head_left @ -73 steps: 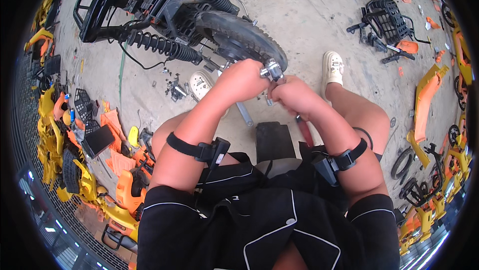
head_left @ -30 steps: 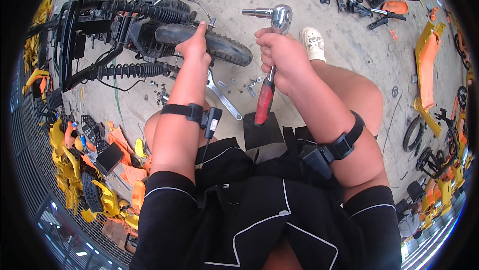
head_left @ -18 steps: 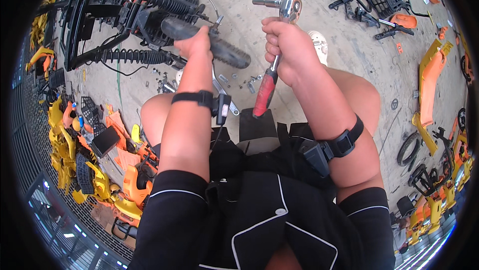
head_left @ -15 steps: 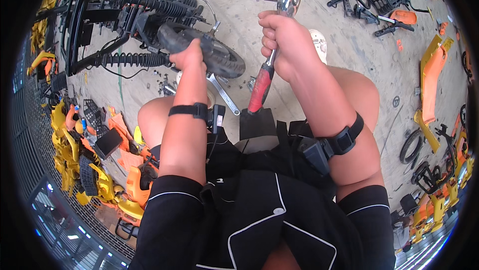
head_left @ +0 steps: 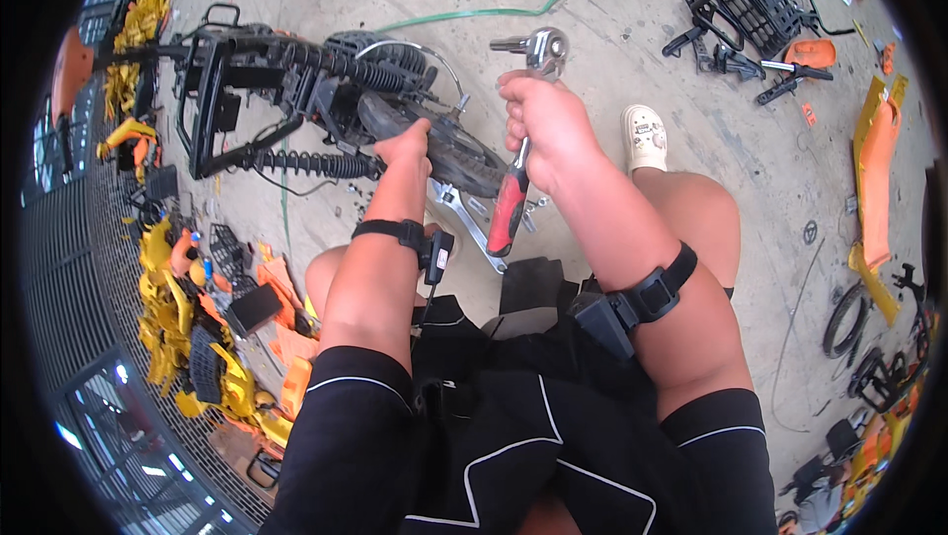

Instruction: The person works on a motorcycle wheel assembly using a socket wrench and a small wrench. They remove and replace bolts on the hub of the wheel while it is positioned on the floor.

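Note:
My left hand (head_left: pixel 403 148) grips the side of a black tyre (head_left: pixel 469 161) on a bare black scooter frame (head_left: pixel 207 95) with coil shocks (head_left: pixel 306 163). Its thumb is up; the other fingers are mostly hidden behind the hand and wheel. My right hand (head_left: pixel 541 125) is closed round a ratchet wrench with a red-and-black handle (head_left: pixel 507 211), held upright in view, its chrome head (head_left: pixel 546 49) and sideways socket above my fist. Below the wheel a silver wrench (head_left: pixel 472 231) lies on the concrete among small metal pieces (head_left: pixel 529 222), near a black pad (head_left: pixel 531 286).
A black rack (head_left: pixel 750 6) and an orange piece (head_left: pixel 812 53) lie at upper right, a long orange-yellow panel (head_left: pixel 877 179) and loose tyre (head_left: pixel 844 323) at right. Yellow and orange body panels (head_left: pixel 168 298) pile along the left. A green strap (head_left: pixel 474 13) crosses behind the frame. My white shoe (head_left: pixel 647 135) is right.
From joined at the middle, my hands have parted: the left has moved onto the tyre, the right has raised the ratchet. Lately the view has shifted, and the wheel appears lower and further right.

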`<state>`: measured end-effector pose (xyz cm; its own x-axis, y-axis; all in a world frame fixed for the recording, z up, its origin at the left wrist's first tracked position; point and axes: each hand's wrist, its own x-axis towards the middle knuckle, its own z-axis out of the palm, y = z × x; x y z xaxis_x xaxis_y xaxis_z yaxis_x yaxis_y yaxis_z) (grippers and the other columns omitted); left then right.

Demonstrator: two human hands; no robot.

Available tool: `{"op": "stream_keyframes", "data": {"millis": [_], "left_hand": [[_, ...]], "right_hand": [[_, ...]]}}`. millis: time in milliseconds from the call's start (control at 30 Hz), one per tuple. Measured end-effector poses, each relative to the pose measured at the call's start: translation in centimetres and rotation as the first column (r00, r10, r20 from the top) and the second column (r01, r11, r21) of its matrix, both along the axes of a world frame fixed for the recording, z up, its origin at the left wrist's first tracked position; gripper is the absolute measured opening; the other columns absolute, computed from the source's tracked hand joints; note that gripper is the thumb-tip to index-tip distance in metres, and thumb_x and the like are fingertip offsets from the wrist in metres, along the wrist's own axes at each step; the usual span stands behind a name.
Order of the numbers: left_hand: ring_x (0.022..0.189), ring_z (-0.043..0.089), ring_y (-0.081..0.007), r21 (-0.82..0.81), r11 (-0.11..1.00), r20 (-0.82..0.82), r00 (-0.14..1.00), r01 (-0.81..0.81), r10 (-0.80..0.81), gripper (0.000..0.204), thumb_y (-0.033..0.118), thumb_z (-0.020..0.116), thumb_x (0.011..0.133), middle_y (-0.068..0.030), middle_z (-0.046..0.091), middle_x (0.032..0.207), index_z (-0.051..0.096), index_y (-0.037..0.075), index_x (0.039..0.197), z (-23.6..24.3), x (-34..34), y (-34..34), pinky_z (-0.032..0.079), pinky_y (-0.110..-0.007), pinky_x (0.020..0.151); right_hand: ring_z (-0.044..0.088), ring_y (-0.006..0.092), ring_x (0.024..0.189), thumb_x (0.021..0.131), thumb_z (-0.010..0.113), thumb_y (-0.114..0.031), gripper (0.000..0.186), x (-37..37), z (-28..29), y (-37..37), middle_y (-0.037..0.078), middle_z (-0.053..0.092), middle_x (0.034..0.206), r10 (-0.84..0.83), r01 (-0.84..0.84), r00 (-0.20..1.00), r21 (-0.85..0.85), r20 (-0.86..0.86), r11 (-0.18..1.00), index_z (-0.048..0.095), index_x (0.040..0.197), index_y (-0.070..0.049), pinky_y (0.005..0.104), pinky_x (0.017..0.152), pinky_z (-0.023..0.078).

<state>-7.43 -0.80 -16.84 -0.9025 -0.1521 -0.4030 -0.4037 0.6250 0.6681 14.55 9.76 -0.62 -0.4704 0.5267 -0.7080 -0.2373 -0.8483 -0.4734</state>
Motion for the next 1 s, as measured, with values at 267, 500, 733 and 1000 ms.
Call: {"op": "stream_keyframes", "data": {"millis": [267, 500, 733, 1000], "left_hand": [[0.089, 0.07, -0.0333, 0.396, 0.912, 0.334, 0.908, 0.107, -0.252, 0.045, -0.001, 0.074, 0.079, -0.0187, 0.067, 0.106, 0.057, -0.013, 0.118, 0.9, -3.3, -5.0, 0.062, -0.048, 0.082], [0.095, 0.071, -0.0303, 0.193, 0.915, 0.23, 0.89, 0.355, -0.394, 0.05, 0.009, 0.076, 0.079, -0.021, 0.068, 0.11, 0.057, -0.014, 0.12, 0.7, -3.5, -9.0, 0.06, -0.042, 0.083], [0.117, 0.064, -0.0289, -0.129, 0.708, 0.025, 0.716, 0.694, -0.698, 0.069, 0.026, 0.07, 0.084, -0.0232, 0.067, 0.126, 0.052, -0.008, 0.141, 8.8, -2.0, -9.0, 0.048, -0.034, 0.101], [0.119, 0.062, -0.0228, 0.183, 0.579, -0.073, 0.598, 0.795, -0.798, 0.051, 0.021, 0.066, 0.095, -0.0176, 0.066, 0.126, 0.055, -0.003, 0.139, 11.7, -0.7, -7.4, 0.046, -0.034, 0.104]], "right_hand": [[0.039, 0.0087, 0.054, 0.089, 0.059, -0.007, 0.014, 0.1, -0.1, -0.3, -0.004, 0.046, 0.069, 0.057, -0.064, 0.993, 0.072, 0.103, 0.995, 0.06, 0.103, -0.006, 0.0286, 0.053, 0.036], [0.039, 0.0083, 0.055, 0.09, 0.06, -0.007, 0.016, -1.3, -1.2, -1.5, -0.004, 0.044, 0.068, 0.125, -0.128, 0.986, 0.017, 0.109, 0.992, 0.059, 0.106, -0.005, 0.0286, 0.054, 0.036], [0.038, 0.0085, 0.055, 0.09, 0.061, -0.008, 0.015, -1.8, -1.8, -1.6, -0.005, 0.043, 0.067, 0.111, -0.116, 0.981, 0.027, 0.157, 0.993, 0.06, 0.104, -0.004, 0.0284, 0.054, 0.035], [0.046, 0.0123, 0.062, 0.09, 0.062, -0.011, 0.008, -1.3, -3.3, -1.9, -0.001, 0.051, 0.071, 0.13, -0.141, 0.969, 0.038, 0.209, 0.989, 0.058, 0.095, -0.006, 0.0298, 0.059, 0.042]]}}
